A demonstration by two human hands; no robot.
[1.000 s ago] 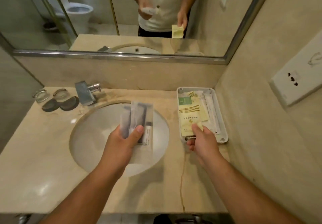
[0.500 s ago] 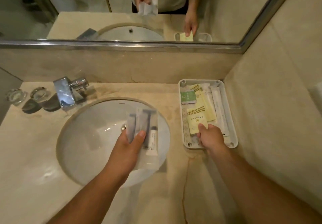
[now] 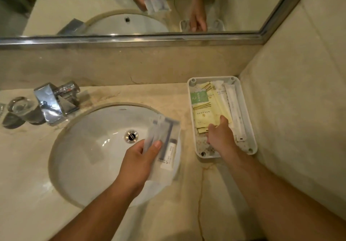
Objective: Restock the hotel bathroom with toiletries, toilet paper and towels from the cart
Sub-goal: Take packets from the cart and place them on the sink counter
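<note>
My left hand grips a few clear toiletry packets over the white sink basin; a dark-handled toothbrush and a small white tube show through the plastic. My right hand is inside the white tray at the counter's right end. Its thumb lies on top of a yellow sachet and its fingers curl at the sachet's near edge. The sachet lies flat on other yellow sachets, next to a green packet and long white wrapped items.
A chrome tap stands at the basin's back left, with an upturned glass beside it. The mirror runs along the back and a tiled wall is close on the right. The marble counter extends left.
My right hand has carried the yellow sachet forward and down until it lies flat in the tray. My left hand has kept the clear packets over the basin. The camera has tilted down.
</note>
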